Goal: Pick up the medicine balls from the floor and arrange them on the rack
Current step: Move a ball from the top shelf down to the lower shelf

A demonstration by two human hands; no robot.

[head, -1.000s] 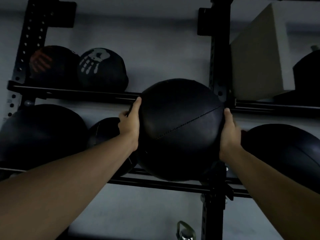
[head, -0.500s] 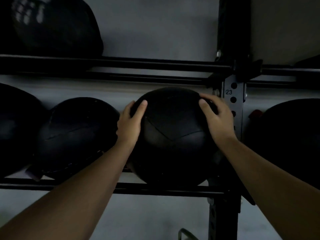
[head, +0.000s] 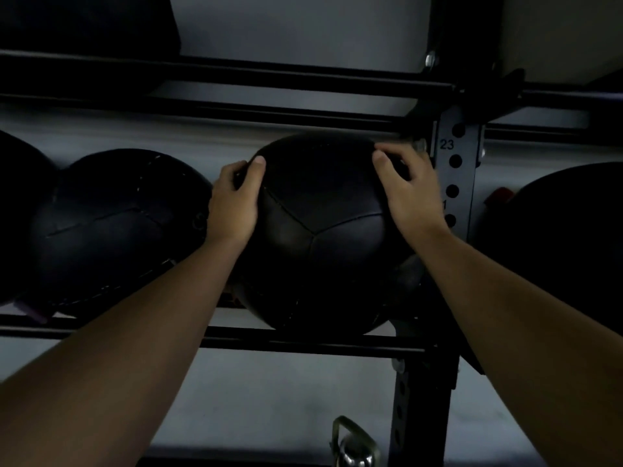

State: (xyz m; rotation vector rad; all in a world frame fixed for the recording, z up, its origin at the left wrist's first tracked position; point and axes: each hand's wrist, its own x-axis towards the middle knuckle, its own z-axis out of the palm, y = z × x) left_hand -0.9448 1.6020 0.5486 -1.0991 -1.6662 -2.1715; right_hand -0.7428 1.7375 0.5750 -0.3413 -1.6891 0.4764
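Note:
A black medicine ball [head: 320, 237] with stitched seams rests on the lower rails of the black rack [head: 303, 343], just left of the upright post. My left hand [head: 234, 203] lies against its upper left side, thumb on top. On its upper right side is my right hand [head: 408, 193], fingers curled over the top. Both hands still touch the ball. Another black ball [head: 114, 227] sits directly to its left on the same rails.
The perforated upright post [head: 455, 183], marked 23, stands right of the ball. Further dark balls lie at the far left [head: 17, 214], far right [head: 556, 247] and on the upper shelf [head: 87, 25]. A metal clip [head: 354, 446] shows below, a pale wall behind.
The ball went from held in front of the rack to resting on the lower rails. My hands slid from its sides to its top, and the view moved closer.

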